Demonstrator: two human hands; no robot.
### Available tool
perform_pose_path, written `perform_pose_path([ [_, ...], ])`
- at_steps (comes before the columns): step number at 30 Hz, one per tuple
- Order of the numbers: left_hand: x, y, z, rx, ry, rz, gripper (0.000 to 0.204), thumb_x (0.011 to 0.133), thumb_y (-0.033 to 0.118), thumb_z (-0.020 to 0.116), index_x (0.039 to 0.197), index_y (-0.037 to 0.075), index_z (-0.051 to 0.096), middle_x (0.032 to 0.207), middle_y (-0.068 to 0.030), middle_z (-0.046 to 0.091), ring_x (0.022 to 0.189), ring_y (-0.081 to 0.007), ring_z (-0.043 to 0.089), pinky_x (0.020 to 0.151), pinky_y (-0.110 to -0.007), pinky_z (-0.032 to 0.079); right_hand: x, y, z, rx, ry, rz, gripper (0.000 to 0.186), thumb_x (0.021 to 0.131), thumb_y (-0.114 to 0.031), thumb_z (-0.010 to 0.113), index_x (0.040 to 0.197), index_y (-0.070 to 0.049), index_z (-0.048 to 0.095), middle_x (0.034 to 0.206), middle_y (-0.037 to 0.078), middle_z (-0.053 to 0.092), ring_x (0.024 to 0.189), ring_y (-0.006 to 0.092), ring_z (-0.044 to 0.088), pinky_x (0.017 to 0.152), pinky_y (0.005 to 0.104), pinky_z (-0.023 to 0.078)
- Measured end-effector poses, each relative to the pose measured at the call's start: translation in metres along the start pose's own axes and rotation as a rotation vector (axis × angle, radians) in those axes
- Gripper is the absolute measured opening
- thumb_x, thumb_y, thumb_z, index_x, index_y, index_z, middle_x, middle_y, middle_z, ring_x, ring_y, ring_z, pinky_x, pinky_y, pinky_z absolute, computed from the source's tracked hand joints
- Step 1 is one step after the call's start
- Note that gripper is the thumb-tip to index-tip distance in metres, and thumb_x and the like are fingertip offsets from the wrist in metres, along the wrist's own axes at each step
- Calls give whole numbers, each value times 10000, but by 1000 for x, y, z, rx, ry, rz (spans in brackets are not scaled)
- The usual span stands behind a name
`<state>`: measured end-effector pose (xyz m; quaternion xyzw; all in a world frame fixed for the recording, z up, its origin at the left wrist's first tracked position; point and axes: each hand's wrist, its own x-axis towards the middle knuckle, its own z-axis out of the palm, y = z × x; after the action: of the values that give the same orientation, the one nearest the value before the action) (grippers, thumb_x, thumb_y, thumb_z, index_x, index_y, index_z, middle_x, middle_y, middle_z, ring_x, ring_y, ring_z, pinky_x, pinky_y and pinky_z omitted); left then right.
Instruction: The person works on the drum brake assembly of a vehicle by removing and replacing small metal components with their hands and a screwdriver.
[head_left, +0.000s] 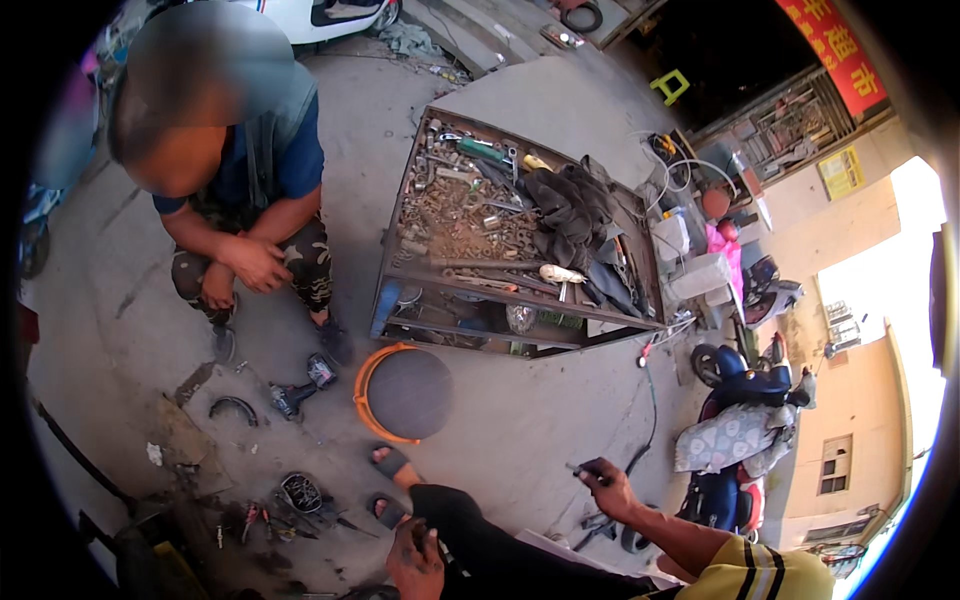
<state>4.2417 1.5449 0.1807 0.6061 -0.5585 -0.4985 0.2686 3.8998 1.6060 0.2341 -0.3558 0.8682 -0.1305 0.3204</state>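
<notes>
My right hand [607, 490] is raised to the right of my knees, its fingers closed. A small, thin, greyish piece [573, 467] sticks out past the fingertips; its kind is too small to tell. Near the lower edge, my left hand [415, 565] is beside my dark-trousered leg, fingers curled and smudged with black. Whatever it may hold is hidden. My sandalled feet [388, 460] stand near a round stool [408, 393] with a dark top and an orange rim. Left of the stool, a cordless impact driver [290, 399] lies on the ground.
Ahead stands a metal tool cart [395, 250] heaped with sockets, wrenches and dark cloth. A person [240, 200] crouches at the left, hands together. Pliers [250, 520] and a bowl of small parts [300, 492] lie on the ground. Scooters [735, 440] stand at the right.
</notes>
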Motion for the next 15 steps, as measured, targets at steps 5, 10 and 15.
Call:
perform_pose_path([
  [5,26,36,28,123,-6,284,112,881,64,637,978,9,625,886,-169,623,802,-369,619,705,-445,501,29,-19,-40,165,78,52,218,959,-201,616,1037,-5,673,843,89,575,734,149,529,653,300,439],
  [10,90,75,41,284,-60,523,141,918,22,616,1046,-22,577,1018,-206,615,841,-395,606,706,-469,492,83,-34,-72,149,209,-306,137,915,-97,643,1002,8,655,873,117,569,742,207,560,672,317,457],
  [15,182,140,75,353,52,647,147,915,3,596,1059,-16,577,1036,-203,605,924,-409,582,787,-473,480,189,-51,-107,53,387,-709,110,871,-15,655,979,-4,632,903,155,587,770,320,588,707,375,487],
])
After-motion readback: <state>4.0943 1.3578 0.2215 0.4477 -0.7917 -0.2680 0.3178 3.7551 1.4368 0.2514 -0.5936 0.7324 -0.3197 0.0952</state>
